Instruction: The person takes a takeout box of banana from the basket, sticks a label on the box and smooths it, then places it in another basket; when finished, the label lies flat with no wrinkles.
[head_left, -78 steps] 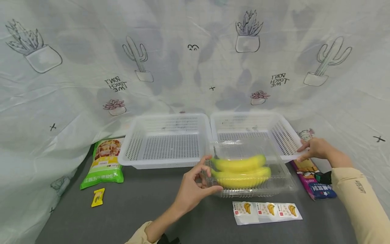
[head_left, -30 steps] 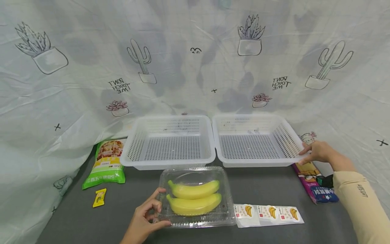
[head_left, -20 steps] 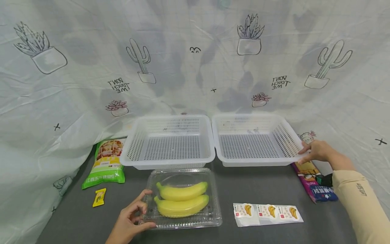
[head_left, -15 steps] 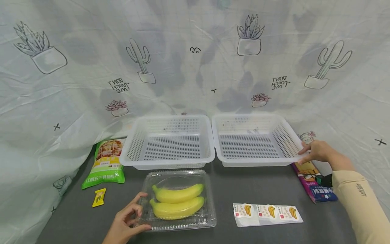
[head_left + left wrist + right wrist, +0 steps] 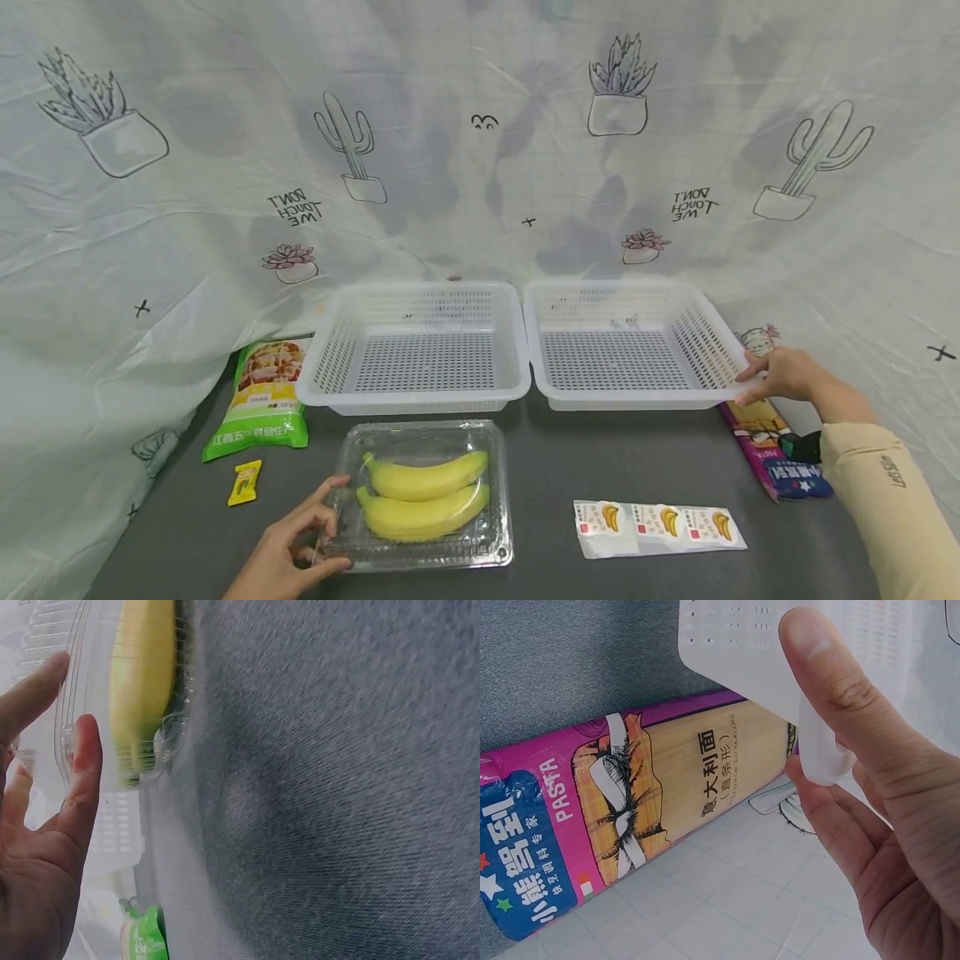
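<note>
A clear plastic clamshell box (image 5: 498,496) with two yellow bananas (image 5: 426,479) inside lies at the front, left of centre. My left hand (image 5: 288,537) grips the box by its left side, fingers behind and thumb in front. The left wrist view shows those fingertips against the box's ridged wall (image 5: 82,645). Farther right, my right hand (image 5: 787,373) pinches the rim of the right white basket (image 5: 630,399). Thumb above and fingers below that rim show in the right wrist view, with a pasta packet (image 5: 630,787) just beneath.
A second white basket (image 5: 416,402) stands to the left, rim against the other. Left of it are a green snack bag (image 5: 258,404) and a small yellow packet (image 5: 244,483). A strip of banana stickers (image 5: 660,529) lies at front right. A printed curtain (image 5: 480,192) hangs behind.
My left hand has brought the box of bananas from in front of the right basket leftward and toward me, slowing lately. My right hand stays on the basket rim.
</note>
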`<state>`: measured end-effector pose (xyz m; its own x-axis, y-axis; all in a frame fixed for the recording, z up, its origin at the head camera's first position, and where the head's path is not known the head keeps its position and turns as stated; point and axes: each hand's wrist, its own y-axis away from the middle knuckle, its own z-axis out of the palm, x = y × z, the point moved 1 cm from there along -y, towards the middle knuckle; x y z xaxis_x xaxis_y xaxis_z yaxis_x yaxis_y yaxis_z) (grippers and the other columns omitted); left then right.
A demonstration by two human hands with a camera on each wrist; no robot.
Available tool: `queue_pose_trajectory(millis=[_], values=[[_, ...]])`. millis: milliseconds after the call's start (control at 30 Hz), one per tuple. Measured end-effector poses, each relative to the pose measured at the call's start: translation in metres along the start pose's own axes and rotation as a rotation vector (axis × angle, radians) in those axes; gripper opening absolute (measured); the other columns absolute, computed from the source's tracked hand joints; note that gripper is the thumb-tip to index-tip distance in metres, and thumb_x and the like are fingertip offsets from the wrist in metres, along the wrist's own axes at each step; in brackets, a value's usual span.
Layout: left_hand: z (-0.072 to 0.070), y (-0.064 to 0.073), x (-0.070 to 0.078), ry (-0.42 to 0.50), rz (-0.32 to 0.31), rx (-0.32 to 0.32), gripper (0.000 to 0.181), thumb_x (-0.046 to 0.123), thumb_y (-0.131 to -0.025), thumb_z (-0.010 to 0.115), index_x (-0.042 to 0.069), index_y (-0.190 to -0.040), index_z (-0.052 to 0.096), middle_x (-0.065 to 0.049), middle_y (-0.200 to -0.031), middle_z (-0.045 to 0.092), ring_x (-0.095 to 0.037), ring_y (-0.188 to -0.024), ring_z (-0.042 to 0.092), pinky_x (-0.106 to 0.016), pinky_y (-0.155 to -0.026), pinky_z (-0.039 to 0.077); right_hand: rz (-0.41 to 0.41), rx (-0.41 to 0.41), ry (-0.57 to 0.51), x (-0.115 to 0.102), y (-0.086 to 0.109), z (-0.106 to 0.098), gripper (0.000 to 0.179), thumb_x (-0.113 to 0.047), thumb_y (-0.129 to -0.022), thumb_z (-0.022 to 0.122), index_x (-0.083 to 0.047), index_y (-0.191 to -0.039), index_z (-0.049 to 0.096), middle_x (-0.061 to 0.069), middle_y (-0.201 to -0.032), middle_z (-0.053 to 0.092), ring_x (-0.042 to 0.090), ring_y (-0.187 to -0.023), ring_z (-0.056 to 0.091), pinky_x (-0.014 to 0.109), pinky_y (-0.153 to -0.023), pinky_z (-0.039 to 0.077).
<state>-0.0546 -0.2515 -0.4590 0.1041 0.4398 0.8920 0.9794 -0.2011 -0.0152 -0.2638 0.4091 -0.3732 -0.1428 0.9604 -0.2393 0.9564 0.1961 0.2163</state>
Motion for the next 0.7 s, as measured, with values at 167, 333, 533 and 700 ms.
queue_pose_trajectory(millis=[167,333,533,700], values=[[-0.006,-0.004,-0.006,-0.013,0.054,-0.002,0.035,0.014,-0.073,0.083,0.012,-0.087,0.051,0.023,-0.137,0.040,-0.009,-0.076,0.055,-0.027,-0.043,0.048,-0.004,-0.002,0.001,0.001,0.000,0.001,0.070,-0.055,-0.059,0.084,0.004,-0.097,0.074,0.040,-0.129,0.035,0.059,-0.107,0.046,0.052,-0.075,0.047],[-0.010,-0.010,-0.010,0.056,0.035,-0.034,0.032,0.010,-0.076,0.080,0.008,-0.089,0.051,0.031,-0.136,0.037,-0.014,-0.069,0.051,-0.030,-0.044,0.048,-0.017,0.009,0.006,0.002,-0.002,0.001,0.064,-0.050,-0.062,0.085,0.003,-0.096,0.074,0.043,-0.125,0.040,0.042,-0.089,0.055,0.035,-0.064,0.042],[-0.012,-0.014,-0.011,0.078,0.036,-0.039,0.033,0.010,-0.077,0.079,0.005,-0.090,0.050,0.031,-0.137,0.036,-0.014,-0.066,0.054,-0.030,-0.045,0.048,-0.021,0.009,-0.010,0.001,-0.002,0.001,0.064,-0.050,-0.062,0.085,0.004,-0.095,0.074,0.045,-0.120,0.046,0.035,-0.083,0.054,0.033,-0.063,0.041],[-0.013,-0.020,-0.012,0.083,0.033,-0.042,0.035,0.010,-0.075,0.081,0.004,-0.091,0.050,0.032,-0.137,0.035,-0.016,-0.081,0.064,-0.031,-0.047,0.050,-0.015,0.008,-0.023,0.002,-0.001,0.002,0.064,-0.048,-0.063,0.086,0.005,-0.096,0.074,0.045,-0.116,0.050,0.031,-0.078,0.051,0.031,-0.061,0.039]])
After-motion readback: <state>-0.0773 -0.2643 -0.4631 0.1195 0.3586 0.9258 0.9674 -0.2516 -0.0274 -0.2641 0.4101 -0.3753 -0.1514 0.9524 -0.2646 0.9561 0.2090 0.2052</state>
